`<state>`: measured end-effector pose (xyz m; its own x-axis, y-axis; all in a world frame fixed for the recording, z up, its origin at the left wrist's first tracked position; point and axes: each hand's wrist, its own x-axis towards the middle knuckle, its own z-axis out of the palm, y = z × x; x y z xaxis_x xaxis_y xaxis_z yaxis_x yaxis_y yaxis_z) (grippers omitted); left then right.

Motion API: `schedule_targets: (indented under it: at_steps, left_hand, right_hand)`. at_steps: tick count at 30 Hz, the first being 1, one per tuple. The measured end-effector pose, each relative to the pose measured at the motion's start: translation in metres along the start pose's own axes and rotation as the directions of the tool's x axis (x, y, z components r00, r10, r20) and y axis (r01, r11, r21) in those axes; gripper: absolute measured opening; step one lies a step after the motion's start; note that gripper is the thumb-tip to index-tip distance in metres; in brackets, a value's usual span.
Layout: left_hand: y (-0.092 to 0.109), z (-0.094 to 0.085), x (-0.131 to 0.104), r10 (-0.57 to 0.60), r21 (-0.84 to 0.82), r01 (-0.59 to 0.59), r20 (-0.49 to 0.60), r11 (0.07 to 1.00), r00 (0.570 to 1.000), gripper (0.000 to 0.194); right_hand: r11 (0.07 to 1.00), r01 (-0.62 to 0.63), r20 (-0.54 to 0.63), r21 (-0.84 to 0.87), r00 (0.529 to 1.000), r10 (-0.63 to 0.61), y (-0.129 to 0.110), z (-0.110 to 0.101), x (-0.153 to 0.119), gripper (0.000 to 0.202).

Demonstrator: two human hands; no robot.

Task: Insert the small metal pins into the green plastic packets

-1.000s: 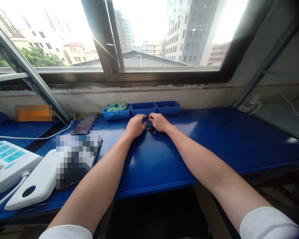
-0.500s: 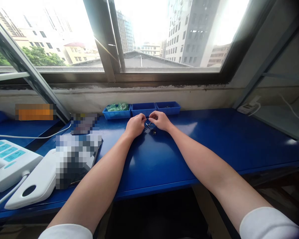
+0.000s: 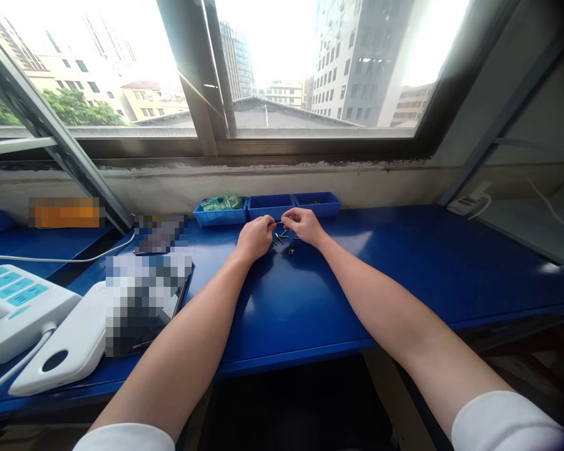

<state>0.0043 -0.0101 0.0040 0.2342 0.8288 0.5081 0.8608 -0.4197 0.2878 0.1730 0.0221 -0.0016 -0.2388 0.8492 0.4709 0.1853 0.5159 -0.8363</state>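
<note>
Head view: the left hand and the right hand meet over the middle of a blue table, fingertips close together; a thin piece spans the small gap between them, pinched narrowly at one end by the left hand and at the other by the right hand; it lies roughly level, just in front of the bins, and is too small for its exact kind to be told.

Below the fingers, several thin dark rods lie loose on the table at differing angles; a small brassy piece rests just nearer the person, its shape unclear.

Behind the hands, three blue bins stand in a row by the wall; the left bin holds a green plastic bag; the middle bin shows no clear contents; the right bin has some small things in it, too small to name.

Toward the left side of the table lie a white power strip, a white device with a dark oval, and beside it a flat thing masked by blurring; a white cable runs behind them; a blurred orange thing sits farther back; a wide window rises beyond the wall.
</note>
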Motion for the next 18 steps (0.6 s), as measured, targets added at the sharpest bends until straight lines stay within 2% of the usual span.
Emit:
schedule_targets:
  at_steps: [5, 10, 13, 15, 18]
  left_hand:
    - [-0.002, 0.002, 0.0, 0.004, -0.006, -0.004, -0.021, 1.0, 1.0, 0.023]
    - [-0.001, 0.002, 0.001, 0.0, -0.042, -0.002, -0.036, 0.999, 0.999, 0.023]
    - [0.0, 0.001, 0.002, -0.025, -0.076, 0.019, -0.069, 0.997, 0.997, 0.025]
    - [0.0, 0.001, 0.001, -0.053, -0.073, 0.048, -0.07, 0.996, 0.996, 0.028]
    - [-0.002, 0.003, 0.0, -0.076, -0.024, 0.076, -0.013, 0.997, 0.997, 0.03]
  right_hand:
    - [0.983, -0.054, -0.022, 0.175, 0.998, 0.059, 0.001, -0.003, 0.001, 0.025]
    - [0.971, -0.086, -0.088, 0.221, 0.99, 0.108, 0.002, -0.005, 0.003, 0.022]
    - [0.982, -0.107, -0.199, 0.157, 0.97, 0.138, 0.007, -0.009, 0.007, 0.022]
    - [0.988, -0.141, -0.309, 0.07, 0.938, 0.156, 0.01, -0.016, 0.009, 0.024]
    - [0.961, -0.209, -0.447, -0.182, 0.888, 0.108, 0.012, -0.026, 0.008, 0.029]
